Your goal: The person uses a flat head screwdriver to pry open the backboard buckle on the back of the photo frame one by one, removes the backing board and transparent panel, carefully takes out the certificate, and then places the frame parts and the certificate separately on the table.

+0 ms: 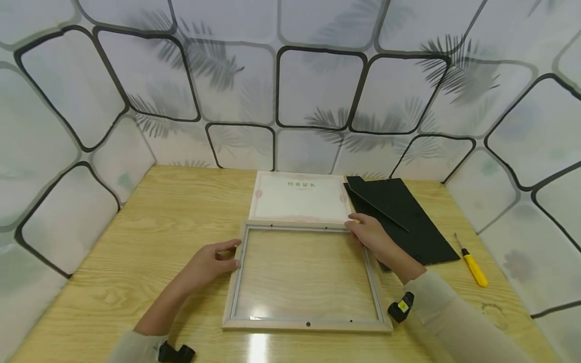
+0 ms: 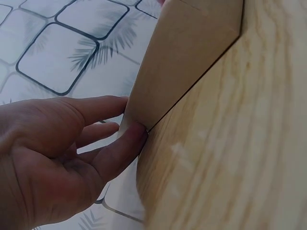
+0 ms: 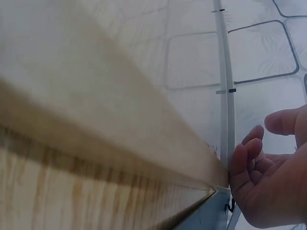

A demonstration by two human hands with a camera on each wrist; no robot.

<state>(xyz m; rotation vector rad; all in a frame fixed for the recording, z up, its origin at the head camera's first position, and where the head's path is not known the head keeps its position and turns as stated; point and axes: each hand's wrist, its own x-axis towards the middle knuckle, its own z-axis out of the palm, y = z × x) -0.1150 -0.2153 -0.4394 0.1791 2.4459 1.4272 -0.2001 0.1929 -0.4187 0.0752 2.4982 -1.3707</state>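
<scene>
A pale wooden picture frame (image 1: 231, 292) with a clear pane (image 1: 308, 272) lies on the table before me. At its left side is my left hand (image 1: 206, 267), with the index finger and thumb apart and their tips at the outer edge. In the left wrist view those fingertips of the left hand (image 2: 62, 148) touch the wooden side. My right hand (image 1: 372, 236) reaches to the far right corner. In the right wrist view the right hand (image 3: 273, 177) touches that corner, its fingers loosely bent. Behind the frame lies a certificate (image 1: 299, 199) with a pale printed border.
Black backing boards (image 1: 404, 217) lie overlapping at the far right. Further right is a screwdriver (image 1: 474, 267) with a yellow handle. The wooden table (image 1: 113, 272) meets patterned curtain-like sheets (image 1: 322, 91) at the back and sides.
</scene>
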